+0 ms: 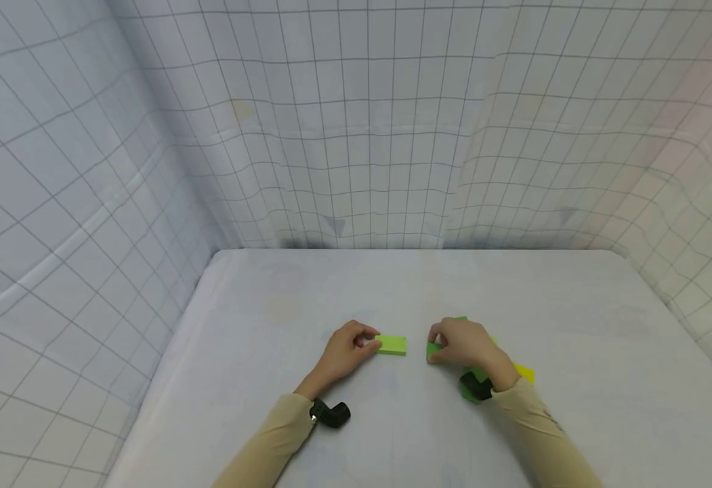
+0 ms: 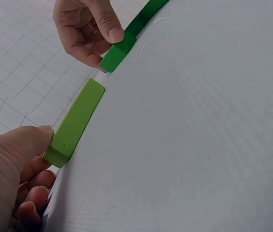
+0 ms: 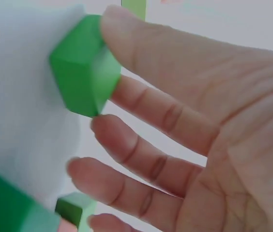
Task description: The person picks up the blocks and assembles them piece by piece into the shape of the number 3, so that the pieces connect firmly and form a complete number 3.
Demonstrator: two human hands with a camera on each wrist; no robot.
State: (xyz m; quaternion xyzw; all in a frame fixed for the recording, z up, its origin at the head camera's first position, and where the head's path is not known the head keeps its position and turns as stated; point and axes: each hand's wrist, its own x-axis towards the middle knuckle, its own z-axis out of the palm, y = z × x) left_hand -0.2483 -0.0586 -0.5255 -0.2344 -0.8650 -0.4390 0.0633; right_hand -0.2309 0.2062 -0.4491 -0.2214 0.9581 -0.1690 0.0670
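My left hand (image 1: 345, 350) pinches the left end of a light green block (image 1: 391, 345) between thumb and fingers. In the left wrist view this block (image 2: 76, 123) is long and flat-sided, lying along the white tabletop. To its right, my right hand (image 1: 470, 344) grips a smaller green block (image 1: 432, 350) with thumb and index finger. The right wrist view shows that green block (image 3: 76, 67) close up, its other fingers spread below it. A gap separates the two held blocks. The right hand and wrist partly cover more blocks beneath them.
Around the right wrist lie a yellow block (image 1: 526, 373) and a green block (image 1: 469, 394), both partly hidden. Dark green (image 3: 15, 208) and lighter green blocks (image 3: 73, 209) appear low in the right wrist view. White gridded cloth (image 1: 343, 135) hangs behind the table (image 1: 282, 291).
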